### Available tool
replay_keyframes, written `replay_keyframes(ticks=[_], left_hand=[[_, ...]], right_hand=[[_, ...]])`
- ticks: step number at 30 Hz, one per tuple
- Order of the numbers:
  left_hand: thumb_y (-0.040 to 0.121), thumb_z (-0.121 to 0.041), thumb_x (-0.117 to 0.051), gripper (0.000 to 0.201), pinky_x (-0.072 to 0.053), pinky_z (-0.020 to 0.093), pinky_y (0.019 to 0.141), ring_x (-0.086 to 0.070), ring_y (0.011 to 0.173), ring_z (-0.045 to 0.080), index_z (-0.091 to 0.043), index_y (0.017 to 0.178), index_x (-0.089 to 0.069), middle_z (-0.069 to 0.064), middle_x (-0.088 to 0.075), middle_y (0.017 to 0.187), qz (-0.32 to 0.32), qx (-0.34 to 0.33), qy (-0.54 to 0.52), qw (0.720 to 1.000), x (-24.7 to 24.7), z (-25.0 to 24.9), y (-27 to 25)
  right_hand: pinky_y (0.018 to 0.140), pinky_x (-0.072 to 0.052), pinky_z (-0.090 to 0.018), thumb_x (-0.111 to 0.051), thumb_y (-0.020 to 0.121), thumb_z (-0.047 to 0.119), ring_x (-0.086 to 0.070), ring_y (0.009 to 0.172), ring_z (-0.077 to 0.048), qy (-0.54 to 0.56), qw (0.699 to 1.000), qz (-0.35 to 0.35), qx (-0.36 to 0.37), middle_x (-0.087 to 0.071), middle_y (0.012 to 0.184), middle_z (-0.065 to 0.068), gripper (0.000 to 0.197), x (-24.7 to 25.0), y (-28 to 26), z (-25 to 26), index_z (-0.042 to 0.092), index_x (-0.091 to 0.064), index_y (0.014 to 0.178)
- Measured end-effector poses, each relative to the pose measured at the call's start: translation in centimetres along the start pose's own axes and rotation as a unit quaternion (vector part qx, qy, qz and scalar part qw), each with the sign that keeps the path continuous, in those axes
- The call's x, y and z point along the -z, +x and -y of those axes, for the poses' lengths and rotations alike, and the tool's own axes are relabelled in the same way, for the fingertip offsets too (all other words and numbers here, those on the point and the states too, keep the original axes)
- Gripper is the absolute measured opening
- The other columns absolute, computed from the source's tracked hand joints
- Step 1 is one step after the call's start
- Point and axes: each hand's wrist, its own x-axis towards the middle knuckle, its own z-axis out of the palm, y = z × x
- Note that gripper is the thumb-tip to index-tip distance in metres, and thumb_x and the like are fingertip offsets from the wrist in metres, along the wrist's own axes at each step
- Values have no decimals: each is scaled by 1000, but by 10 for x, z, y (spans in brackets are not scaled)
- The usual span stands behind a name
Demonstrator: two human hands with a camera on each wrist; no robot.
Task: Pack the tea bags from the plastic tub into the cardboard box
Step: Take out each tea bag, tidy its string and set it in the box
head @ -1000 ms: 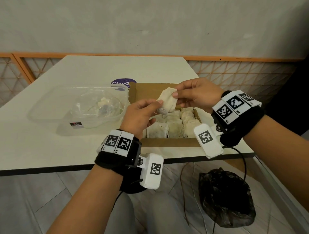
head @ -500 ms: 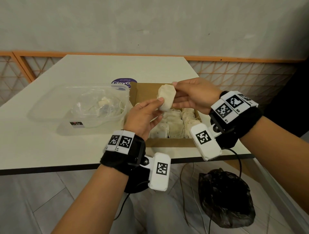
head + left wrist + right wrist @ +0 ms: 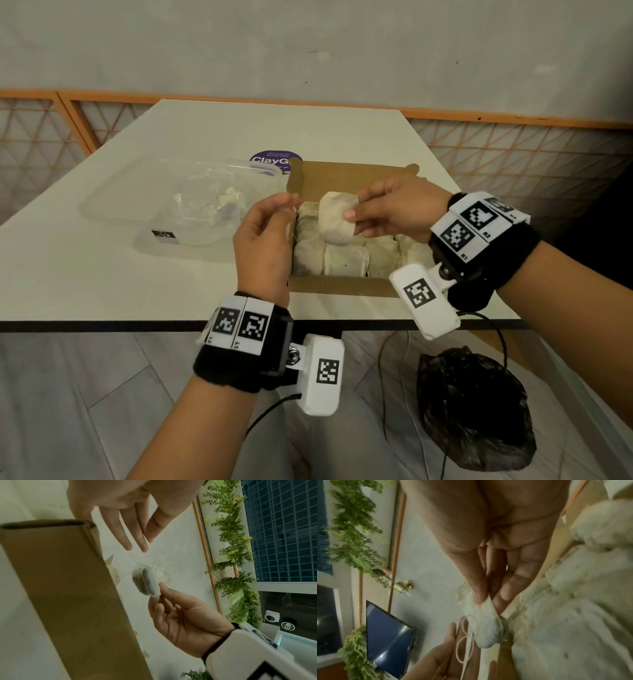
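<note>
right hand [image 3: 397, 212] pinches a pale, pillow-shaped paper tea bag [image 3: 337, 221] above the open brown cardboard box [image 3: 342, 286], which holds rows of bags. left hand [image 3: 263, 236], fingers relaxed and apart, holds nothing. clear plastic tub [image 3: 120, 209] sits left of the box.

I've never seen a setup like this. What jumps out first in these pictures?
First, the tea bag held up over the open cardboard box, pinched by the right hand while the left hand hovers beside it, fingers loose. Next, the rows of tea bags filling the box. Left of it stands a clear plastic tub with a few bags left.
</note>
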Motion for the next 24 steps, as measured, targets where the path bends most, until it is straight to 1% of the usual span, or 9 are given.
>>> replay_keyframes(ticks=[2,3,7,11,12,14,17,21,24], left_hand=[[90,-1,-53,23,-45,5,61,-62,81,-9,-21,88,-64,-9,-70,98,3,7,-1,1000,2,3,-1],[90,0,-51,24,-46,7,63,-63,85,-7,-21,90,-64,-8,-69,101,4,19,-2,1000,2,5,0],[86,12,-39,40,-52,24,77,-62,101,15,-14,103,-65,0,-68,108,9,78,-23,997,3,12,2],[83,18,-32,51,-50,37,95,-58,117,23,-11,112,-63,8,-63,124,9,102,-7,995,6,19,6],[82,19,-31,53,-50,38,96,-58,117,22,-10,112,-63,8,-63,124,10,103,-10,995,7,20,7],[81,22,-28,56,-52,32,91,-60,111,17,-8,113,-62,7,-62,122,12,105,-20,994,7,19,6],[80,23,-28,54,-55,22,80,-62,103,11,-7,111,-62,6,-64,116,10,105,-28,994,8,20,6],[85,18,-36,45,-52,33,91,-62,103,14,-8,109,-63,5,-65,114,-11,94,-2,995,5,19,3],[88,14,-39,41,-50,31,94,-62,104,12,-11,106,-65,3,-67,111,2,59,3,998,2,13,-3]], right_hand=[[57,-55,-17,-66,80,1,-65,54,-7,25,999,35,-31,-68,60,-1,9,-11,3,-4,9,-62,77],[57,-55,-17,-65,81,1,-64,53,-8,36,997,47,-48,-68,59,-2,9,-17,5,-7,8,-62,78],[55,-57,-21,-67,78,-5,-64,50,-12,42,993,52,-92,-65,66,-7,16,-36,12,-23,7,-57,81],[53,-57,-22,-67,77,-9,-63,48,-13,9,996,15,-85,-59,74,-12,20,-43,13,-27,6,-54,80],[52,-57,-22,-67,77,-10,-63,48,-13,-1,997,13,-82,-58,74,-13,21,-44,13,-27,7,-54,80],[54,-57,-22,-67,76,-9,-64,51,-14,-20,997,6,-70,-60,76,-14,21,-46,12,-26,8,-56,83],[65,-59,-27,-68,76,-9,-65,64,-20,-37,998,-8,-50,-60,75,-12,25,-47,10,-27,9,-57,89],[69,-59,-31,-67,74,-13,-63,64,-21,-23,999,-23,-37,-55,68,-10,31,-52,8,-31,6,-56,95],[78,-58,-40,-68,74,-12,-60,58,-19,-28,998,-39,-31,-53,47,3,34,-53,9,-33,6,-56,100]])
